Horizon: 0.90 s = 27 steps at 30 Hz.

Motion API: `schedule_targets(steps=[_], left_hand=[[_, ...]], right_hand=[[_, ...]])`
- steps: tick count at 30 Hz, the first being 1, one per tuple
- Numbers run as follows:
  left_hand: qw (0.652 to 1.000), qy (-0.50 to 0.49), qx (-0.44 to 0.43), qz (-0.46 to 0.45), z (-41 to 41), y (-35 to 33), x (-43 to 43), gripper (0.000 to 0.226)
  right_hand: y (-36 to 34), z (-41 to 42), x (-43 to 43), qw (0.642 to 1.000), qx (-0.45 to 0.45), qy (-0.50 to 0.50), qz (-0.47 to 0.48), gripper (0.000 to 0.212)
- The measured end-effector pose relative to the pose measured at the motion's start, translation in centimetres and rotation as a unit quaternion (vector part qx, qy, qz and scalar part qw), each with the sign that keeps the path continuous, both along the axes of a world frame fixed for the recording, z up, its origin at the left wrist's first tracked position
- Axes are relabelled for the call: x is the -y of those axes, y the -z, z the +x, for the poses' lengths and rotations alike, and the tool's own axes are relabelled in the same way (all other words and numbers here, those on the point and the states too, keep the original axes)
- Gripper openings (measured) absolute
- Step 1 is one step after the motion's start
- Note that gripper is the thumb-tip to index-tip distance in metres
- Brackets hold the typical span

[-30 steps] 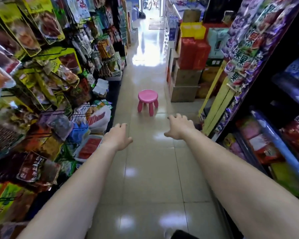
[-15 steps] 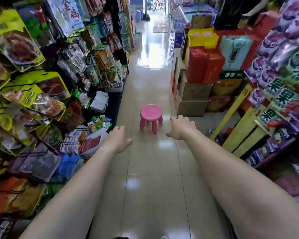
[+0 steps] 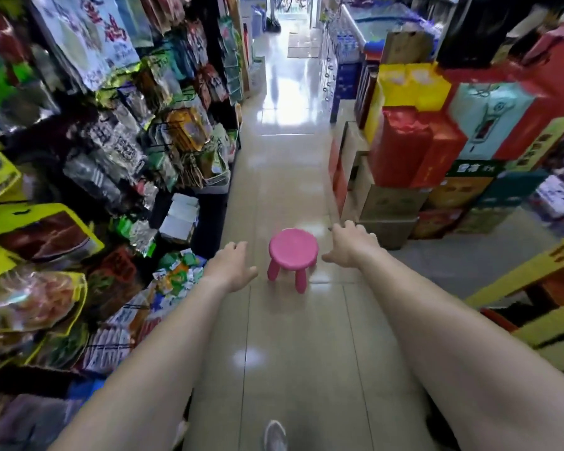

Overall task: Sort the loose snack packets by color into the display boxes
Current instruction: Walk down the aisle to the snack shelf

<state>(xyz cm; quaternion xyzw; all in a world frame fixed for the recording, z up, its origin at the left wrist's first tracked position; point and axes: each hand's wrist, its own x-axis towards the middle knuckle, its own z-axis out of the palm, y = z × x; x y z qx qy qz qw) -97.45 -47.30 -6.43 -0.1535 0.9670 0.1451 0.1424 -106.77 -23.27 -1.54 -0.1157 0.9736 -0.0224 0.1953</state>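
Both my arms reach forward over a shop aisle. My left hand (image 3: 230, 268) hangs with loosely curled fingers and holds nothing. My right hand (image 3: 347, 244) is likewise relaxed and empty. Between them, farther along the floor, stands a small pink plastic stool (image 3: 293, 252). Loose green, orange and white snack packets (image 3: 176, 271) lie in a low box at the foot of the left rack, just left of my left hand. Hanging snack packets (image 3: 118, 151) fill the left rack. Which containers are the display boxes I cannot tell.
Stacked cartons (image 3: 404, 157) in red, yellow and brown line the right side of the aisle. A yellow shelf frame (image 3: 518, 281) juts in at the right. The tiled floor (image 3: 290, 336) runs to a bright doorway. A shoe (image 3: 275, 436) shows at the bottom edge.
The view has moved forward down the aisle and the pink stool now lies nearer, between my hands. Both hands stay empty and outstretched.
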Motion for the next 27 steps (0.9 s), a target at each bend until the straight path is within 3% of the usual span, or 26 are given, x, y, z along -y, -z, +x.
schedule_targets(steps=[11,27], left_hand=[[1.000,0.018,0.013,-0.009,-23.4,0.6,8.8,0.069],[0.998,-0.042,0.028,0.033,-55.8,2.4,19.6,0.072]], right_hand=[[2.1,-23.5,9.5,1.000,-0.009,-0.023,-0.010,0.072],[3.7,-59.2,22.1,0.996,0.025,-0.075,0.034,0.070]])
